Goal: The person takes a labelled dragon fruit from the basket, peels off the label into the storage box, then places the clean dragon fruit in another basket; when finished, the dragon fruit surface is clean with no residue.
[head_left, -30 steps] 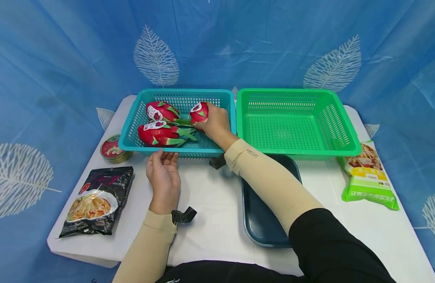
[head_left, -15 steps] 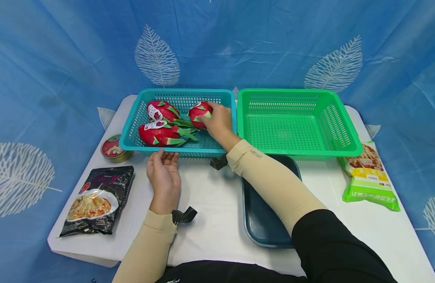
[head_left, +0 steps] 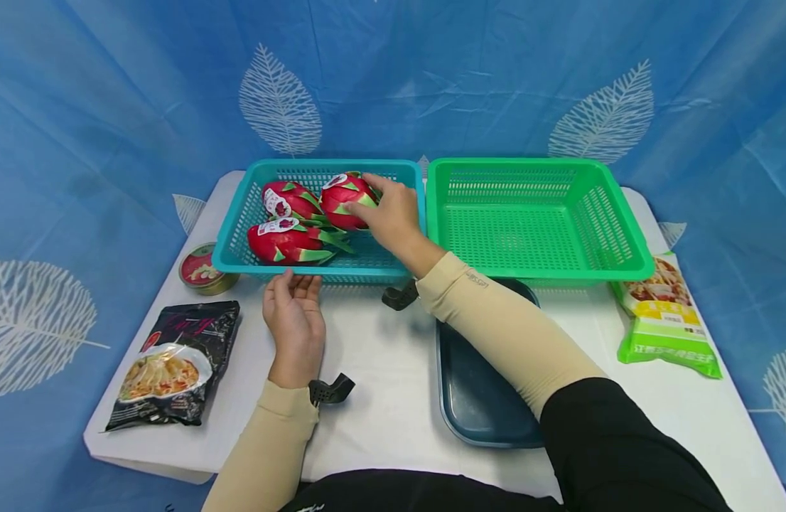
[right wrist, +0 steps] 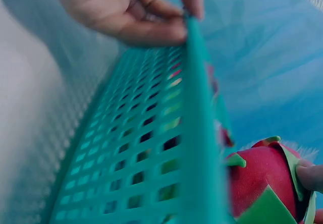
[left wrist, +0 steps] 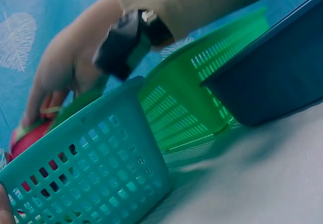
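Note:
My right hand (head_left: 396, 213) grips a red dragon fruit (head_left: 343, 202) with green-tipped scales, thumb on the near side and fingers over the back. This fruit is raised over the right part of the teal basket (head_left: 367, 273). Two more dragon fruits lie in the basket's left part, the rear one (head_left: 292, 199) and the front one (head_left: 281, 243), both with white stickers. At the basket's front rim, my left hand (head_left: 295, 323) is palm up; in the right wrist view its thumb and fingers (right wrist: 151, 32) pinch the rim.
A green basket (head_left: 540, 274) stands right of the teal one. A dark blue tray (head_left: 489, 427) lies in front, partly under my right forearm. On the left are a round can (head_left: 207, 270) and a black food packet (head_left: 175, 363); a green-and-yellow packet (head_left: 668, 320) lies right.
The right hand has lifted the dragon fruit and carried it slightly left, toward the other two. More of this fruit shows now. The left hand stays at the rim.

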A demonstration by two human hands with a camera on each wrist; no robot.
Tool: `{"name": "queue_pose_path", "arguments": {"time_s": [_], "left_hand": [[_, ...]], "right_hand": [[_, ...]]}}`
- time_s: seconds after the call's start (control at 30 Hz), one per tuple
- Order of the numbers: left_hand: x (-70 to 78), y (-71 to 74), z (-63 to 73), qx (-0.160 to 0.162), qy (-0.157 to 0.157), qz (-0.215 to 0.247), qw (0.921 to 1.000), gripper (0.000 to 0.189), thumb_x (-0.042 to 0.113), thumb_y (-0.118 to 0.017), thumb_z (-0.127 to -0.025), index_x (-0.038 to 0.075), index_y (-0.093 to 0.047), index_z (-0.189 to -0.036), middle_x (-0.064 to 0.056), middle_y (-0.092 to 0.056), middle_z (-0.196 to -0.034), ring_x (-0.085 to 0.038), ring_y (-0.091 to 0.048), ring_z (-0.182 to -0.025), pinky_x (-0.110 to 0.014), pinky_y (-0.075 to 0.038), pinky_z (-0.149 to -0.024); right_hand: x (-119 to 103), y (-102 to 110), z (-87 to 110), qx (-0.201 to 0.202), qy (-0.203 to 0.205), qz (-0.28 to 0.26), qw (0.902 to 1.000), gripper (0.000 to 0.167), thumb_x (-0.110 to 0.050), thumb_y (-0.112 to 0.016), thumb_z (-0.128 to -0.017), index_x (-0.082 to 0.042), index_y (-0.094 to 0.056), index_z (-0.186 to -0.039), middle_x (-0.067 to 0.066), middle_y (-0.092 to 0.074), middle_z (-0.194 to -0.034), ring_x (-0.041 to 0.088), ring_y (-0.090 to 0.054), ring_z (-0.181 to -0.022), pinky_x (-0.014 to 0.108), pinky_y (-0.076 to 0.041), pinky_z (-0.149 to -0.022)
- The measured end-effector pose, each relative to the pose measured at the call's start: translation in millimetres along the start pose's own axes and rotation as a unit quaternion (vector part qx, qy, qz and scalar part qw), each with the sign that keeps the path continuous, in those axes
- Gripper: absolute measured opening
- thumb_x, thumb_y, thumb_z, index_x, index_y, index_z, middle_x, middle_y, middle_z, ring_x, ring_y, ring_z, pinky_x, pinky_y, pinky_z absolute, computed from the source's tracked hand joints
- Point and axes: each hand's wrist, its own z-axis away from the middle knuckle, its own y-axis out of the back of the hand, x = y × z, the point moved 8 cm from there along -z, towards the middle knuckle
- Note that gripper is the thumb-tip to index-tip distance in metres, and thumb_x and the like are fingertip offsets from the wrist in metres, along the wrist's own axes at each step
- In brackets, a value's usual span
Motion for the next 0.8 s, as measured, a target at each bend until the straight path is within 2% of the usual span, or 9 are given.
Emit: {"name": "queue_pose_path", "arguments": {"time_s": [0.13, 0.3, 0.43, 0.53, 0.7, 0.8], "left_hand": [[0.1, -0.7, 0.3, -0.001, 0.001, -0.002, 1.0000, 0.022, 0.013, -0.057, -0.110, -0.001, -0.046, -0.123, -0.018, -0.051, -0.112, -0.026, -0.060, -0.099, -0.040, -0.055, -0.099], [1.1, -0.6, -1.3, -0.003, -0.006, -0.007, 1.0000, 0.022, 0.013, -0.056, -0.111, -0.001, -0.045, -0.124, -0.021, -0.049, -0.116, -0.027, -0.059, -0.101, -0.042, -0.053, -0.102], [1.0, 0.0, -1.8, -0.002, -0.007, -0.007, 0.9999, 0.021, 0.012, -0.055, -0.110, -0.001, -0.045, -0.123, -0.024, -0.047, -0.119, -0.028, -0.059, -0.103, -0.043, -0.052, -0.104], [1.1, 1.0, -1.3, -0.001, -0.006, -0.015, 0.9999, 0.023, 0.012, -0.056, -0.110, -0.002, -0.046, -0.125, -0.022, -0.050, -0.118, -0.029, -0.060, -0.104, -0.042, -0.052, -0.104], [2.2, 1.8, 0.3, -0.006, 0.003, -0.036, 0.9993, 0.026, 0.014, -0.057, -0.110, -0.001, -0.045, -0.127, -0.025, -0.050, -0.122, -0.027, -0.061, -0.104, -0.039, -0.053, -0.102], [3.4, 2.6, 0.8, -0.009, 0.011, -0.042, 0.9990, 0.027, 0.015, -0.059, -0.109, -0.001, -0.045, -0.126, -0.026, -0.048, -0.125, -0.026, -0.060, -0.106, -0.037, -0.054, -0.100]], "right_hand": [[-16, 13, 9.1, -0.014, 0.021, -0.031, 0.9992, 0.066, -0.029, -0.086, -0.092, -0.005, -0.060, -0.148, 0.007, -0.064, -0.143, 0.019, -0.062, -0.126, 0.028, -0.058, -0.089], [-32, 28, 26.5, -0.034, 0.047, -0.085, 0.9947, 0.065, -0.026, -0.087, -0.091, -0.007, -0.062, -0.147, 0.004, -0.066, -0.140, 0.013, -0.064, -0.116, 0.026, -0.059, -0.082], [-41, 37, 48.3, -0.071, 0.048, -0.133, 0.9874, 0.065, -0.024, -0.088, -0.090, -0.008, -0.062, -0.148, 0.001, -0.067, -0.139, 0.013, -0.068, -0.106, 0.029, -0.061, -0.080], [-43, 44, 67.5, -0.092, 0.052, -0.144, 0.9839, 0.065, -0.024, -0.089, -0.090, -0.008, -0.063, -0.147, -0.001, -0.067, -0.139, 0.014, -0.070, -0.102, 0.031, -0.061, -0.081], [-39, 54, 94.1, -0.108, 0.065, -0.147, 0.9810, 0.061, -0.021, -0.091, -0.087, -0.007, -0.067, -0.142, -0.002, -0.068, -0.137, 0.014, -0.067, -0.112, 0.035, -0.059, -0.089], [-32, 53, 106.6, -0.128, 0.057, -0.154, 0.9780, 0.060, -0.019, -0.090, -0.087, -0.005, -0.068, -0.140, -0.001, -0.068, -0.137, 0.015, -0.064, -0.118, 0.036, -0.058, -0.093]]}}
